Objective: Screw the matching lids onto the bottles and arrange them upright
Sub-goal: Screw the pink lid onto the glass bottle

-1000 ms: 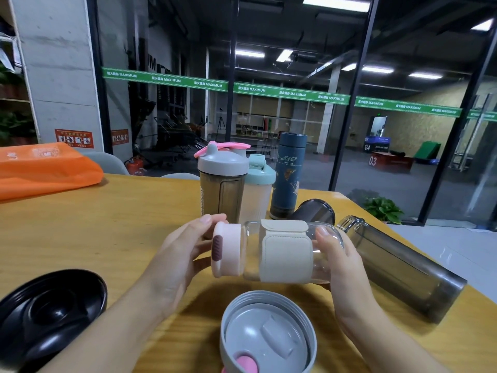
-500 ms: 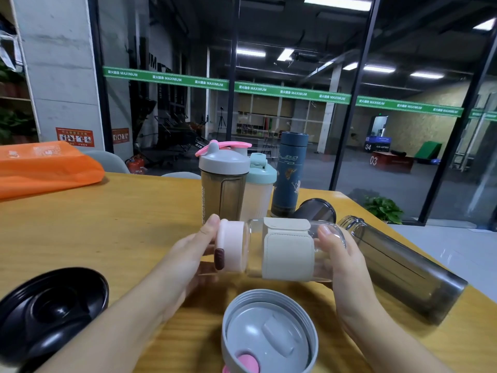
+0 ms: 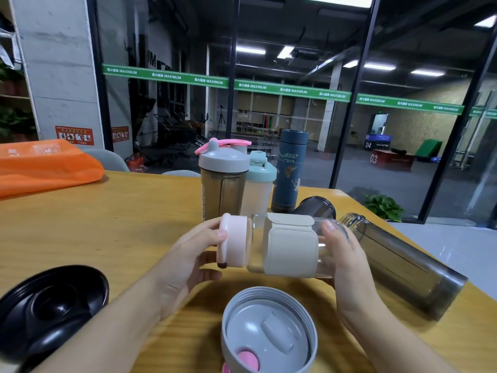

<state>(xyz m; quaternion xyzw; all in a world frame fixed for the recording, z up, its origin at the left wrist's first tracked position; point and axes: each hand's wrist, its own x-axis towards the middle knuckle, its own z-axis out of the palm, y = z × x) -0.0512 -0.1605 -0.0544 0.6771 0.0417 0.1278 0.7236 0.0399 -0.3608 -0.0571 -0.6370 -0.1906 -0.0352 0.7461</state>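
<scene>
Over wooden table (image 3: 113, 224) centre: left hand (image 3: 185, 262) gripping pink lid (image 3: 233, 240), right hand (image 3: 347, 262) clasping glass bottle (image 3: 290, 246) base; best kept level, twisted until snug.

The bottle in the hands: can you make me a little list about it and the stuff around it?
held bottle: clear bottle, lying sideways above the table
lid: pink lid on its left end
left hand: fingers grip the lid
right hand: holds the bottle's bottom end
standing behind: three capped bottles
lying down: grey bottle, no lid
loose lids: black lid, grey lid
</scene>
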